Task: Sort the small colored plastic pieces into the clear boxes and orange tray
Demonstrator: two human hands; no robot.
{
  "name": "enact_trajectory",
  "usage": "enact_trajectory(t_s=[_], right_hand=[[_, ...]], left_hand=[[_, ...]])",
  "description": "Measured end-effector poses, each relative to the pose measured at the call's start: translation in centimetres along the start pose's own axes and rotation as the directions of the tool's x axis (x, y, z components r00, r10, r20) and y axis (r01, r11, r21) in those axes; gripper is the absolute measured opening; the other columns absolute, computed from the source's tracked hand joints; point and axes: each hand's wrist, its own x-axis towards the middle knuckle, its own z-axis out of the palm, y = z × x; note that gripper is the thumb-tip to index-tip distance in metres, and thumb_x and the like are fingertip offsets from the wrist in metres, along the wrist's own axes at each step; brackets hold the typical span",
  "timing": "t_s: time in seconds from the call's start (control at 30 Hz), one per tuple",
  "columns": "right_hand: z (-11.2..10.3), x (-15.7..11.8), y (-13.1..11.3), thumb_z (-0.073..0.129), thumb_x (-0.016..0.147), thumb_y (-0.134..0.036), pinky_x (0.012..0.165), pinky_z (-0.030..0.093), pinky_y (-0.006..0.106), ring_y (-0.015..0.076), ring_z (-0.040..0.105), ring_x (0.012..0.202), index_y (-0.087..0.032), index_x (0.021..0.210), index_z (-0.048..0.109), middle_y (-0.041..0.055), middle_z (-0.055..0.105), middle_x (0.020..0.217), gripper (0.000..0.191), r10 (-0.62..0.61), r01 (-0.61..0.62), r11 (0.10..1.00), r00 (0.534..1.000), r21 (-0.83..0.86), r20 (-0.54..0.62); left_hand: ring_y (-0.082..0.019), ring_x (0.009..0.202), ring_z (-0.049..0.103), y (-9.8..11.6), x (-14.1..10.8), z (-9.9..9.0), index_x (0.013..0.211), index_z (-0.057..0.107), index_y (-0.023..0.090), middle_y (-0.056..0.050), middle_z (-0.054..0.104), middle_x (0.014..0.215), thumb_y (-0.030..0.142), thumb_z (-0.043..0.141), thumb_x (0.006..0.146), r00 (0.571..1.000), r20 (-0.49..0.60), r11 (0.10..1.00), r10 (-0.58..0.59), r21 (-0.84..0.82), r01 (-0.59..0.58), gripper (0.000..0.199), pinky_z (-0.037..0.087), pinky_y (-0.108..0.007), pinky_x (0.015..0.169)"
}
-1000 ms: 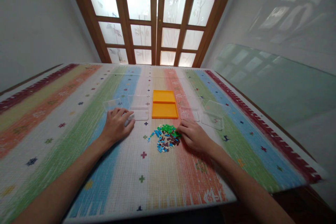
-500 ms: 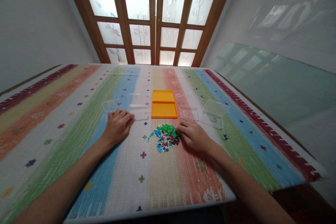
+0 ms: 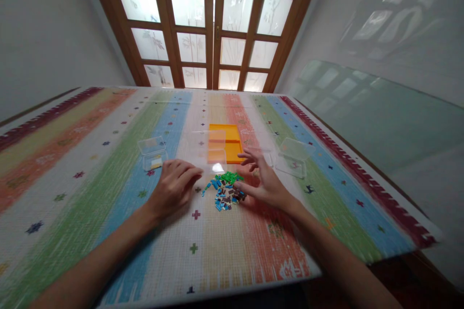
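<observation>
My left hand (image 3: 176, 184) is closed on the near left edge of a clear plastic box (image 3: 217, 155) with its lid raised. The box is held just beyond the pile of small toy bricks (image 3: 226, 190), and part of the orange tray (image 3: 234, 150) shows through it. Green bricks lie at the far side of the pile, with blue, brown and a few pale ones nearer me. Over the pile's right edge, my right hand (image 3: 266, 181) is open, thumb and fingers apart and nothing visible between them.
A clear box (image 3: 154, 158) with a few pale pieces stands open at the left. Another open clear box (image 3: 292, 163) stands at the right, with one more clear box (image 3: 267, 154) partly behind my right hand. A striped cloth (image 3: 174, 260) covers the table.
My left hand has moved right, bringing the clear box from beside the orange tray to in front of it. My right hand has lifted from the bricks and its fingers have spread.
</observation>
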Motion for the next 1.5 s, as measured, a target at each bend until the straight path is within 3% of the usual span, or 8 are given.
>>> enact_trajectory(t_s=[0.13,0.3,0.47,0.63,0.87,1.13,1.27,1.5], right_hand=[[0.9,-0.2,-0.4,0.086,0.08,-0.041,0.098,0.052,0.048,0.0286,0.056,0.128,-0.038,0.157,0.022,0.012,0.056,0.143,0.1,-0.014,0.013,0.984,1.0,0.176,0.004],[1.9,-0.4,-0.8,0.085,0.081,-0.041,0.096,0.054,0.044,0.0247,0.062,0.118,-0.041,0.154,0.027,0.0091,0.062,0.135,0.093,0.062,-0.057,0.926,0.998,0.373,-0.001],[2.0,-0.4,-0.9,0.086,0.079,-0.042,0.099,0.052,0.043,0.0226,0.062,0.117,-0.04,0.153,0.027,0.0094,0.061,0.138,0.094,0.13,-0.11,0.879,0.991,0.463,-0.011],[1.6,-0.3,-1.0,0.086,0.079,-0.046,0.098,0.054,0.045,0.0235,0.062,0.117,-0.036,0.15,0.026,0.0128,0.06,0.14,0.093,0.16,-0.149,0.872,0.987,0.467,0.018],[1.4,-0.3,-1.2,0.086,0.08,-0.045,0.101,0.055,0.046,0.0224,0.064,0.116,-0.036,0.147,0.028,0.0127,0.058,0.143,0.09,0.164,-0.185,0.823,0.983,0.537,0.087],[1.2,-0.3,-1.2,0.084,0.082,-0.044,0.099,0.056,0.046,0.0227,0.065,0.118,-0.036,0.15,0.028,0.0135,0.056,0.148,0.088,0.124,-0.176,0.816,0.984,0.551,0.131],[0.0,-0.1,-1.2,0.083,0.083,-0.041,0.1,0.054,0.047,0.0263,0.059,0.129,-0.034,0.157,0.026,0.0152,0.054,0.15,0.093,0.094,-0.153,0.92,0.98,0.36,0.174],[-3.4,0.4,-0.8,0.07,0.091,-0.022,0.089,0.053,0.038,0.02,0.065,0.098,-0.022,0.103,0.073,0.0064,0.067,0.103,0.012,-0.087,0.109,0.993,0.942,-0.05,0.325]], left_hand=[[-0.019,0.082,0.059,2.2,0.4,0.3,0.107,0.062,0.02,-0.002,0.07,0.089,0.007,0.059,0.096,0.998,0.017,0.993,0.056,-0.104,-0.054,0.017,0.041,-0.036,0.08],[-0.018,0.081,0.058,2.9,0.0,0.7,0.114,0.063,0.022,-0.002,0.066,0.089,0.008,0.059,0.096,0.999,-0.004,0.984,0.043,-0.17,-0.043,0.022,0.045,-0.034,0.077],[-0.02,0.094,0.061,3.4,-0.2,1.1,0.133,0.055,0.025,-0.008,0.061,0.115,0.02,0.072,0.092,0.968,-0.086,0.943,-0.237,-0.259,0.208,0.045,0.052,-0.034,0.079],[-0.024,0.112,0.062,3.3,-0.5,1.8,0.152,0.035,0.034,-0.013,0.052,0.143,0.033,0.079,0.087,0.882,0.064,0.768,-0.467,-0.465,0.44,0.079,0.055,-0.039,0.087],[-0.031,0.143,0.048,3.2,-0.9,2.2,0.16,0.013,0.043,-0.014,0.05,0.153,0.031,0.08,0.085,0.838,0.229,0.511,-0.496,-0.703,0.495,0.101,0.05,-0.051,0.107],[-0.03,0.133,0.059,3.4,-0.6,1.7,0.153,0.037,0.042,-0.011,0.056,0.15,0.023,0.081,0.082,0.784,0.396,0.266,-0.479,-0.785,0.559,0.086,0.056,-0.049,0.105],[-0.03,0.131,0.061,2.9,-0.5,1.3,0.157,0.031,0.042,-0.01,0.063,0.137,0.025,0.084,0.079,0.75,0.426,0.276,-0.506,-0.744,0.608,0.095,0.054,-0.051,0.108],[-0.03,0.133,0.058,1.9,-0.5,0.9,0.158,0.026,0.045,-0.008,0.062,0.132,0.025,0.082,0.079,0.729,0.323,0.34,-0.604,-0.722,0.602,0.099,0.055,-0.051,0.105]])
